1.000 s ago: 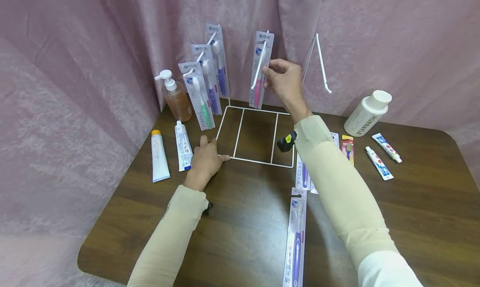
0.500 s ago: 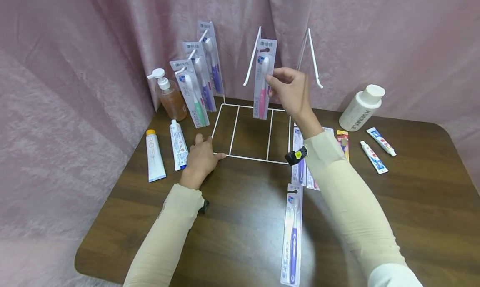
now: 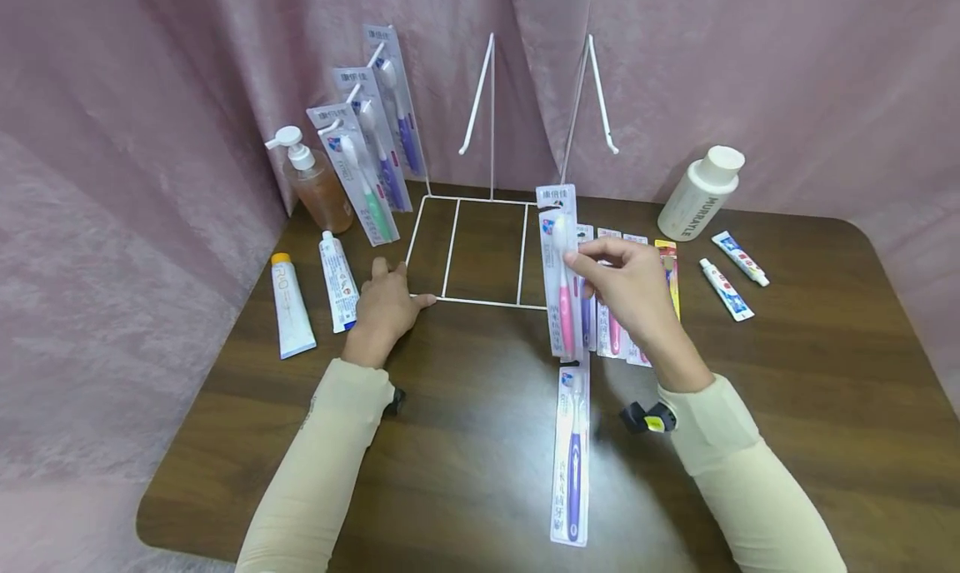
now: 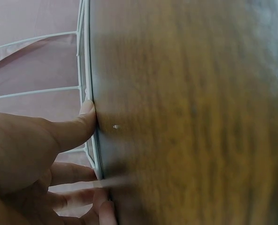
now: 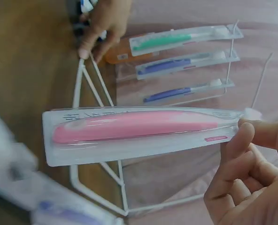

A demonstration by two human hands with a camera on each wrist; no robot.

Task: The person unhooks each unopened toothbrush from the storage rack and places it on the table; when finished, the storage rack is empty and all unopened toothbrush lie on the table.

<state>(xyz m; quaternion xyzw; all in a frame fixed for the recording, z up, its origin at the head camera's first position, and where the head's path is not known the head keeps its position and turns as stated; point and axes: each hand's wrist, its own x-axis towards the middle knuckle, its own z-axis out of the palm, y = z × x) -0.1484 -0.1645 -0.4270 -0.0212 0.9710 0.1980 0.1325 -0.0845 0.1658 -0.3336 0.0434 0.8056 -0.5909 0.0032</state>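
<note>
In the head view my right hand (image 3: 626, 283) pinches the right edge of a packaged toothbrush with a pink handle (image 3: 566, 315), upright in front of the white wire rack (image 3: 491, 301). The right wrist view shows the pink toothbrush pack (image 5: 139, 126) between thumb and forefinger. My left hand (image 3: 384, 308) rests at the rack's front left corner; in the left wrist view its thumb (image 4: 78, 126) presses on the base wire. Three packs, one with a green handle (image 3: 375, 211) and two with purple, hang on the rack's left hook. The middle hook (image 3: 477, 98) and right hook (image 3: 600, 98) are bare.
A purple toothbrush pack (image 3: 572, 465) lies in front, with several more packs (image 3: 611, 306) behind the right hand. At left stand a pump bottle (image 3: 318, 186) and two tubes, one orange-capped (image 3: 291, 306). A white bottle (image 3: 697, 198) and two small toothpaste tubes (image 3: 726, 290) are at right.
My right hand has taken the pink toothbrush pack off the middle hook and moved it right and down toward the front. The left hand stays at the rack's corner.
</note>
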